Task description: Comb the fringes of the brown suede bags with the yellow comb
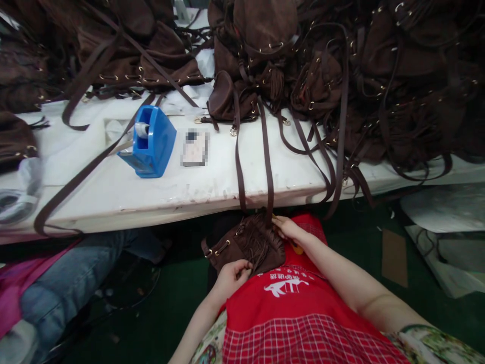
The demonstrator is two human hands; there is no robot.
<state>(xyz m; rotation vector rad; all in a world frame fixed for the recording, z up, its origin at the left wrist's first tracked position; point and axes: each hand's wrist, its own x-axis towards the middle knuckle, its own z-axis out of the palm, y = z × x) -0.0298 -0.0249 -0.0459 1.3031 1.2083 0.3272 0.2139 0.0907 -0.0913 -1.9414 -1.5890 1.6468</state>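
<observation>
- Resting on the person's lap, just below the front edge of the white worktop (pixel 212 184), is a dark brown fringed drawstring bag (pixel 261 245), its eyelet-lined side turned toward the left.
- The left hand (pixel 235 275) lies at the bag's near edge, fingers curled in and pinched on it beside the fringe strands.
- The right hand (pixel 288 227) is at the bag's far right corner, closed around a yellow-handled tool (pixel 298 248); only parts of the handle show, so its working end cannot be made out.
- Two long brown straps (pixel 266 162) run side by side down over the worktop edge to the lap.
- A blue tape dispenser (pixel 157 146) stands on the worktop, left of the straps; just to its right lies a small pale item (pixel 195 149), blurred by pixelation.
- Along the back, more brown bags (pixel 265 25) are heaped, with gold-coloured eyelets, buckles and trailing straps.
- A red apron (pixel 303 298) with white print and a checked lower panel covers the person's front.
- On the left, beneath the worktop, another person's leg in blue jeans (pixel 56 296) shows, beside bright pink cloth (pixel 13 296).
- A brown cardboard piece (pixel 394 258) lies at the right, below worktop level.
</observation>
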